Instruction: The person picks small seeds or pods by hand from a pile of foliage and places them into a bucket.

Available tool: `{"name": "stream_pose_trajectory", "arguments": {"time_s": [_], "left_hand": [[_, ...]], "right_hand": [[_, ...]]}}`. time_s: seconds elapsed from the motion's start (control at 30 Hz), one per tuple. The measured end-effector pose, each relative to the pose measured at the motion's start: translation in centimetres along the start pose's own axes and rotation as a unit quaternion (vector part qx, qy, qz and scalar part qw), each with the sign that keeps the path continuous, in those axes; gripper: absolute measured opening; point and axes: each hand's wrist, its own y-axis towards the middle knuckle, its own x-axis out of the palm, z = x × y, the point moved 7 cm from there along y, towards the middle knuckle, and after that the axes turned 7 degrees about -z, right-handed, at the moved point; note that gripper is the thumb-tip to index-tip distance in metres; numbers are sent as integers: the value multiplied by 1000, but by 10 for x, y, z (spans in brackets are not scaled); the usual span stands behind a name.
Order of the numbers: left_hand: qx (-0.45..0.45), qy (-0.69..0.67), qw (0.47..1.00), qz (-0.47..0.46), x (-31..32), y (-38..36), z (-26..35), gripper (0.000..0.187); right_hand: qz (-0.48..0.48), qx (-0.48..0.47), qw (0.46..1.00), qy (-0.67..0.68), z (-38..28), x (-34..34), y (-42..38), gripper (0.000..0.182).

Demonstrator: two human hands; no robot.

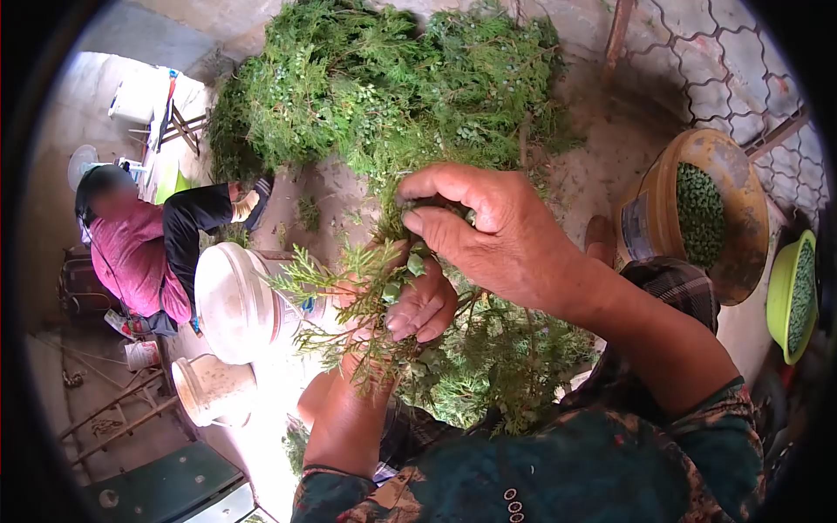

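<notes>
The left hand [429, 296] is curled closed around a leafy green sprig [336, 301], whose fronds spread left over the wrist; small green cones [416, 264] show at its fingers. The right hand [514, 231] is part-curled just beyond, thumb and forefinger close together; green matter shows inside, but whether the tips pinch anything cannot be told. In this inspector's judgement, sound practice is to hold the stem firmly low down, turn the cones outward, and pinch each at its base with a light twist, without stripping foliage or dropping cones from the palm. More cut foliage [514, 357] lies near, below the hands; a large branch pile [392, 96] lies far. To the right stand a tan bucket [649, 213] and a lime-green bowl [779, 301], both holding small green pieces. To the left are a white bucket [228, 301] and, farther left, a seated person [135, 253].
</notes>
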Motion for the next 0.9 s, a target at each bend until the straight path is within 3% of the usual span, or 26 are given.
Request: {"name": "stream_pose_trajectory", "arguments": {"time_s": [0.03,0.1,0.13,0.2,0.23,0.3,0.33,0.37,0.4,0.43,0.47,0.5,0.57,0.6,0.63,0.7,0.83,0.9], "left_hand": [[0,0,1000,0,-6,1,0,45],[-4,-12,988,-151,1,8,0,42],[-2,-13,989,-150,-2,11,1,42],[-5,-75,974,-215,11,17,1,37],[-3,-75,974,-215,13,15,2,37],[44,-85,980,-177,10,9,9,34],[73,-104,971,-204,5,5,12,30],[73,-104,971,-204,1,5,15,30],[59,-79,972,-215,1,5,17,20],[45,-54,972,-226,1,4,18,26],[66,-48,974,-213,2,4,19,26],[66,-48,974,-212,-2,5,18,26],[14,-80,956,-283,4,9,13,27],[6,-60,977,-206,7,7,13,29],[6,-60,977,-206,10,7,13,29],[22,-49,983,-177,9,7,14,31],[52,-92,985,-134,8,2,13,31],[25,-31,999,-28,6,1,15,27]], "right_hand": [[0,0,1000,0,1,-1,1,14],[32,-26,997,66,-4,-6,3,16],[31,-26,997,66,-7,-7,2,16],[-14,173,941,291,13,0,-5,13],[-15,174,941,291,14,-7,-3,13],[91,173,787,585,27,-27,4,14],[65,153,744,647,24,-31,7,14],[64,154,744,647,20,-29,6,14],[17,166,839,517,14,-24,3,15],[-31,174,911,374,8,-19,0,16],[-83,201,931,293,6,-12,-3,18],[-82,202,931,294,12,-3,-6,18],[-100,24,994,38,-1,10,-3,20],[-110,81,989,53,4,9,-7,20],[-110,81,989,52,5,10,-6,20],[-65,7,998,-4,-3,5,-3,16],[-72,-26,997,6,-8,6,-4,13],[-60,-105,990,-79,-15,6,-4,11]]}}
